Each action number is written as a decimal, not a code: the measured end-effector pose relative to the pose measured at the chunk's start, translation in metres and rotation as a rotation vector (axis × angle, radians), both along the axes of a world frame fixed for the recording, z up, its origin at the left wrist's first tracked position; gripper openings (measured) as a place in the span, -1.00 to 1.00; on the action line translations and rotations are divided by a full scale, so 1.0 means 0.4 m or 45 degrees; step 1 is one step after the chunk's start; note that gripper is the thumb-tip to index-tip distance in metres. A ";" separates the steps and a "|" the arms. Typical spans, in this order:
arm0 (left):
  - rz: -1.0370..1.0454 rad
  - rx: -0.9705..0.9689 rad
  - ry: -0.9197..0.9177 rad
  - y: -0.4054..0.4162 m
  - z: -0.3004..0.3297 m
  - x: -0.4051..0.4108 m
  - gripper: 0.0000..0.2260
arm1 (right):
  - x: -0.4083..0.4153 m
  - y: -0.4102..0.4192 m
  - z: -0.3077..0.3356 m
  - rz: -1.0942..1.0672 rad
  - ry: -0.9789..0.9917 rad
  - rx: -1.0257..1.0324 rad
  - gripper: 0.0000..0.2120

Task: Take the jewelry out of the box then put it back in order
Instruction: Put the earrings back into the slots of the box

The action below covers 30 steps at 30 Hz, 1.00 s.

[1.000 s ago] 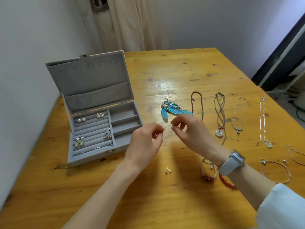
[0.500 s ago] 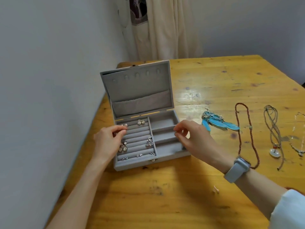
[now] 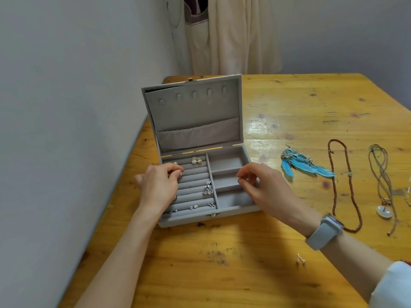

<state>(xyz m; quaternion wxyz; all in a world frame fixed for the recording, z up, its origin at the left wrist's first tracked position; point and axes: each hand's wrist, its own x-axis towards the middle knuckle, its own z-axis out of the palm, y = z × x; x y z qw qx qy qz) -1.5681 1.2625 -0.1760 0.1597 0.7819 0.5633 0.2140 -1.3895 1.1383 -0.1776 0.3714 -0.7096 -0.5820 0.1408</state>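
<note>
The grey jewelry box (image 3: 189, 221) stands open on the wooden table, lid upright. Several silver earrings sit in its ring rolls, among them a pearl pair (image 3: 196, 161) and a dangling pair (image 3: 208, 190). My left hand (image 3: 156, 188) hovers over the rolls at the box's left side and pinches a small silver earring (image 3: 180, 173) against a roll. My right hand (image 3: 261, 185) is over the middle right compartment, thumb and forefinger pinched on a tiny silver piece that barely shows. The three right compartments hold nothing.
Blue feather earrings (image 3: 304, 165), a red bead necklace (image 3: 335, 185) and a cord necklace with a white pendant (image 3: 383, 181) lie right of the box. A small stud pair (image 3: 300, 259) lies near my right forearm. A wall runs along the table's left edge.
Both hands moved left from the middle of the table to over the box, and my view swung left with them. My left hand has lowered its earring onto the rolls.
</note>
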 end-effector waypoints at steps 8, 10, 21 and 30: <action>0.052 -0.024 0.088 0.006 0.001 -0.003 -0.82 | -0.007 0.002 -0.001 0.010 0.022 -0.016 -0.92; 0.058 -0.024 0.138 0.009 0.002 0.003 -0.81 | -0.010 0.003 0.000 0.011 0.027 -0.019 -0.91; 0.001 0.273 0.173 -0.022 -0.016 -0.010 -0.83 | -0.031 0.043 0.026 0.039 0.084 0.027 -0.90; -0.130 0.383 -0.008 -0.029 -0.054 -0.060 -0.78 | -0.105 0.189 0.020 0.148 0.056 -0.037 -0.89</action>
